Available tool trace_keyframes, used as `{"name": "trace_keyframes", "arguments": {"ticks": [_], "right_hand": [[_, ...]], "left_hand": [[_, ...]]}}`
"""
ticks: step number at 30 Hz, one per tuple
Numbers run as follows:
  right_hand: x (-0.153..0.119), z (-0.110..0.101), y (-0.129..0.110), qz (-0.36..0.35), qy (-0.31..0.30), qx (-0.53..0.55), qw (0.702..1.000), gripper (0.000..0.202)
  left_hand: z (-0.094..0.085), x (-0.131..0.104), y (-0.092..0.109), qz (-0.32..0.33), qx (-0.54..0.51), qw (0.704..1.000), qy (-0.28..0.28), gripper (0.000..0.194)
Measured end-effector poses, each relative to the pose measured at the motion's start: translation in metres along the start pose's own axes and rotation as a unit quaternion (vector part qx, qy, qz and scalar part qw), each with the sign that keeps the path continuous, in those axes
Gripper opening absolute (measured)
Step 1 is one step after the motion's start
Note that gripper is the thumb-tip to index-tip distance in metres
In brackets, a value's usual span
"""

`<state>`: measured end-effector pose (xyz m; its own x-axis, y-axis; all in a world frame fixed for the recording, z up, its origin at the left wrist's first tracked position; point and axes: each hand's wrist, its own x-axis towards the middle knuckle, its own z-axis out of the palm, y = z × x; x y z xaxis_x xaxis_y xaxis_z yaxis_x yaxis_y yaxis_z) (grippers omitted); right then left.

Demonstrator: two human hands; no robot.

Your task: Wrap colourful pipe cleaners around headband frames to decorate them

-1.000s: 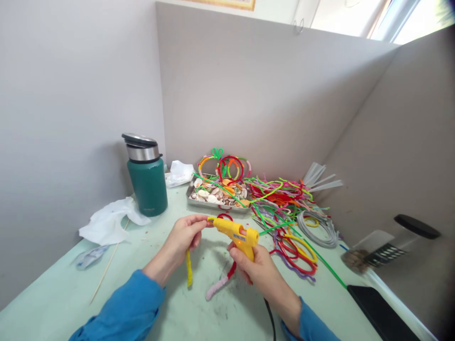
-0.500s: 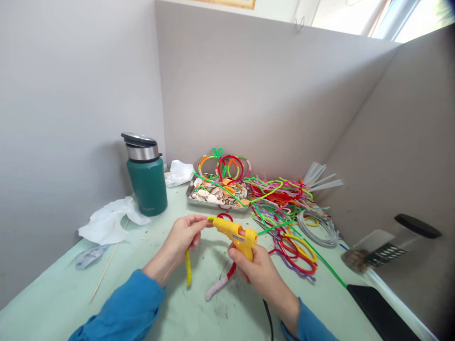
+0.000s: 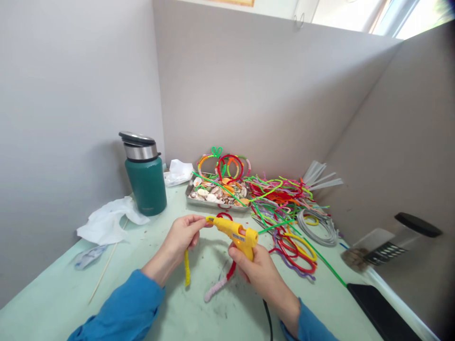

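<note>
- Grey upright panels (image 3: 249, 85) stand behind and beside the pale green tabletop (image 3: 142, 289).
- A heap of multicoloured fuzzy stems (image 3: 280, 194) covers the table's far right part, with a grey coiled cable (image 3: 318, 228) at its near right side.
- A dark green bottle with a steel neck (image 3: 145, 184) stands upright at the left, its lid tilted.
- A silvery metal tray (image 3: 213, 204) holds mixed seashells (image 3: 213, 195); colourful fuzzy rings (image 3: 230, 169) rest at its far edge.
- The right hand (image 3: 261, 272) has its fingers closed around the handle of the yellow plastic glue gun (image 3: 234, 230). The gun is in the air above the table, its body above those fingers and its handle running down into the palm.
- The gun's long axis slants from the rear end, at right and nearer the wearer, to the nozzle, at left and farther off. The nozzle points left at the left hand's fingertips, right beside them.
- The left hand (image 3: 183, 239) has thumb and forefinger together, clamped on a yellow fuzzy strip (image 3: 187, 270) whose end hangs below the hand.
- A red and pale lilac fuzzy length (image 3: 216, 290) slants down leftward from the right hand; its link to the yellow one is hidden.
</note>
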<state>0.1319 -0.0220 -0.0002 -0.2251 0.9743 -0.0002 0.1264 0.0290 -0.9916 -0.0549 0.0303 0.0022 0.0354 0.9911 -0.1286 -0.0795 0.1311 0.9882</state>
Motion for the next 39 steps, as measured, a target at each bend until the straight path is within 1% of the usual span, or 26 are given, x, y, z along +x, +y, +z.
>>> {"name": "trace_keyframes", "arguments": {"ticks": [6, 10, 13, 19, 24, 28, 35, 39], "right_hand": [[0.0003, 0.0004, 0.0011, 0.0, -0.003, -0.015, 1.0, 0.033], [0.0002, -0.0006, 0.0025, -0.004, 0.012, -0.041, 0.999, 0.032], [-0.0003, -0.0018, 0.0029, -0.003, 0.017, -0.041, 0.999, 0.033], [0.0003, -0.0017, 0.0057, -0.011, 0.006, -0.048, 0.999, 0.031], [0.0002, -0.0035, 0.003, -0.012, 0.019, -0.062, 0.998, 0.03], [0.0, -0.0024, 0.0002, -0.016, 0.014, -0.063, 0.998, 0.03], [-0.0003, -0.0028, 0.0049, -0.023, 0.018, -0.073, 0.997, 0.03], [-0.0014, -0.0025, 0.0032, -0.024, 0.009, -0.076, 0.997, 0.029]], "left_hand": [[-0.0008, 0.001, -0.0012, 0.001, 0.004, 1.0, -0.003, 0.034], [-0.001, 0.0004, -0.0016, 0.005, 0.003, 1.0, -0.004, 0.034], [-0.0012, 0.0006, -0.0017, 0.008, 0.005, 1.0, -0.003, 0.035], [-0.0009, 0.0009, -0.0016, 0.008, 0.006, 1.0, -0.003, 0.034], [-0.0005, 0.0004, -0.0015, 0.007, 0.006, 1.0, -0.002, 0.033], [-0.0011, 0.0007, -0.0022, 0.006, 0.01, 1.0, -0.006, 0.033], [-0.0014, -0.001, -0.0005, 0.01, 0.01, 1.0, -0.001, 0.035], [-0.0002, -0.0014, 0.0012, 0.013, 0.008, 1.0, -0.005, 0.035]]}}
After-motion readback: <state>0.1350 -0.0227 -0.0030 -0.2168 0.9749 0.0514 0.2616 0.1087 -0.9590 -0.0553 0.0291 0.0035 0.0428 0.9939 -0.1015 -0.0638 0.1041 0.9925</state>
